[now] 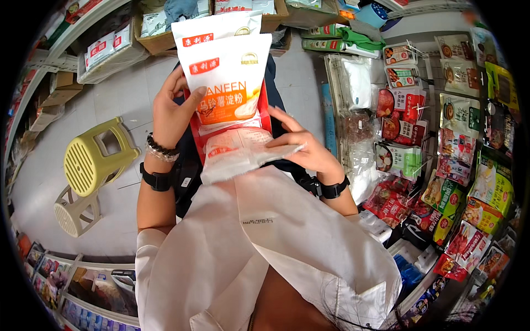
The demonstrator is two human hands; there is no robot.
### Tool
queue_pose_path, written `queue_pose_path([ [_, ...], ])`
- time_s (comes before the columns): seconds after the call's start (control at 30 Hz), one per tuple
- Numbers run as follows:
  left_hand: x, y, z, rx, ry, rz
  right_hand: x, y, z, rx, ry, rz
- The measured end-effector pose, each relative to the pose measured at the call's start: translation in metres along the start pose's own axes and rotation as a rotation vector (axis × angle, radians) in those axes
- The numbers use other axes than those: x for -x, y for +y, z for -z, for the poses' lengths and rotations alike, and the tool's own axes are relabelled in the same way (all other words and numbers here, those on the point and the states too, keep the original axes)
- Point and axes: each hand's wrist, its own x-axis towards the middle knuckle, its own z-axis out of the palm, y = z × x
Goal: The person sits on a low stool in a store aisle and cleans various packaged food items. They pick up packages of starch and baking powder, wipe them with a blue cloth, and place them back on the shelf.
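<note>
A red box (198,142) rests at my lap and holds several white and orange bags of potato starch. My left hand (176,107) grips the left edge of an upright starch bag (232,74), its thumb on the bag's front. Behind it stands another white bag (215,25). At the near end of the box, a further white bag (227,155) leans towards me over the rim. The fingers of my right hand (300,142) lie on the right part of this nearer bag; whether they pinch it is unclear.
Two plastic stools, one yellow-green (85,159) and one cream (74,213), stand on the tiled floor at left. Cardboard boxes (155,41) with packets line the far side. Racks of hanging seasoning packets (399,159) rise at right. Shelves (99,265) with goods are at lower left.
</note>
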Motion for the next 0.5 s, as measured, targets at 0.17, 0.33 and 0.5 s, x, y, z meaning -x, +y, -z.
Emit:
queue_pose_path([
  [0.17, 0.027, 0.006, 0.017, 0.206, -0.511, -0.224, 0.021, 0.025, 0.026, -0.634, -0.016, 0.009],
  [0.33, 0.049, 0.007, 0.018, 0.268, -0.735, -0.163, -0.049, 0.018, 0.044, -0.215, 0.419, -0.2],
  [0.5, 0.059, 0.002, 0.014, 0.292, -0.814, -0.117, -0.136, 0.04, 0.044, -0.228, 0.438, -0.086],
])
